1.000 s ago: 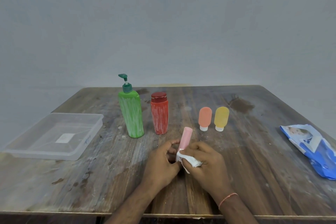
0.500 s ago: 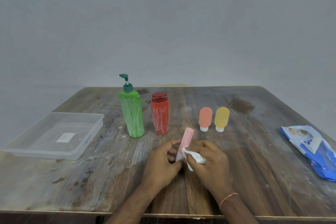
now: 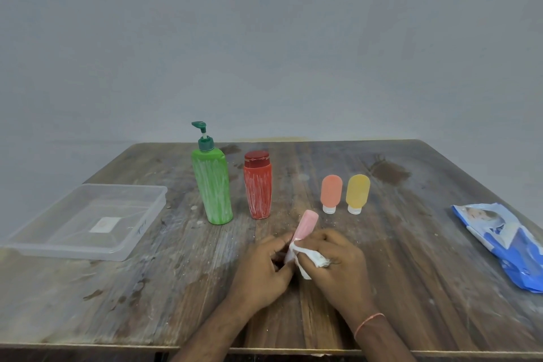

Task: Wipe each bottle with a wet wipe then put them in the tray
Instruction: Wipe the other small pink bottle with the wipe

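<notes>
A worn wooden table [image 3: 411, 273] fills the lower half of the view, against a plain grey wall [image 3: 264, 38]; two bare forearms reach in from the near edge and meet near the middle of the table. The left hand [image 3: 264, 270] curls its fingers round the lower end of a small pink bottle [image 3: 307, 225], which tilts up and away from the person, its rounded upper end free; the right hand [image 3: 340, 264] grips a crumpled white wet wipe [image 3: 311, 258] and presses it against the bottle's lower part, just beside the left fingers; a thin orange thread circles the right wrist [image 3: 368, 325].

Behind the hands four more bottles stand upright in a loose row; from left to right, a tall green pump bottle [image 3: 212, 188] streaked with white, a shorter red bottle [image 3: 257, 185] with a darker red cap, also streaked, then, apart from these, a small orange bottle [image 3: 331, 193] and a small yellow bottle [image 3: 357, 193], standing cap-down just beside each other.

At the far left a clear plastic tray [image 3: 141, 232] lies flat on the table, with a pale label on its floor; at the far right edge lies a blue and white wet wipe packet [image 3: 505, 244], well apart from the bottles.
</notes>
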A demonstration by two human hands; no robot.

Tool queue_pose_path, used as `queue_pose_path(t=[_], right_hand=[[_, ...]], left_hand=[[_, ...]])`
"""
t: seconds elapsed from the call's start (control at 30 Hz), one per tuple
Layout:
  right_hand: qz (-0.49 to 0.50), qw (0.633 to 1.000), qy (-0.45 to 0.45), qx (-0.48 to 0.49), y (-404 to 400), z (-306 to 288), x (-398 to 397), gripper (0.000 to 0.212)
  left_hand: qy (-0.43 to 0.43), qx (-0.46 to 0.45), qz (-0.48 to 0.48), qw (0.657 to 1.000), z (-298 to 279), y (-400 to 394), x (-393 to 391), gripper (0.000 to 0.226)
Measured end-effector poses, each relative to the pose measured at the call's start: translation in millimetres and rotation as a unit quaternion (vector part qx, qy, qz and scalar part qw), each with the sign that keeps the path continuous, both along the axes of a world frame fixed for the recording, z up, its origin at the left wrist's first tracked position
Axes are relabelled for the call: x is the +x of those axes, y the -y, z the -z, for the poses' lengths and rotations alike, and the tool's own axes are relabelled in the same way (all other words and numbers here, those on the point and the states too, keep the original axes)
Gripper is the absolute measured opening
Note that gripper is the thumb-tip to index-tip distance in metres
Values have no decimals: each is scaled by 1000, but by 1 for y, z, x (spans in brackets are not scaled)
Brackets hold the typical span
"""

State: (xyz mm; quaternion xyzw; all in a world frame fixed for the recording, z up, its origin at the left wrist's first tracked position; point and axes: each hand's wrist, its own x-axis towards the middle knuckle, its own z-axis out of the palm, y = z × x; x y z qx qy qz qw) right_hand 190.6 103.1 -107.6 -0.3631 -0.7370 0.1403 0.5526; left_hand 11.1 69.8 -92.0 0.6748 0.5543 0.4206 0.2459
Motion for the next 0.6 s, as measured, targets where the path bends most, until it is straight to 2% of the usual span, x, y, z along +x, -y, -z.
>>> queue_pose_path(t=[0.13, 0.3, 0.47, 0.6], right_hand=[[40, 999, -24, -3, -2, 0, 0, 15], [-8, 1000, -14, -5, 0, 1, 0, 17], [47, 998, -38, 2, -4, 3, 0, 17], [4, 1000, -17, 14, -2, 2, 0, 16]], left_hand=[[-5, -3, -3, 1000, 4, -2, 1, 54], [-15, 18, -1, 1000, 5, -3, 1, 56], [-18, 16, -6, 1000, 11, -6, 0, 54], [-25, 32, -7, 999, 9, -3, 0, 60]])
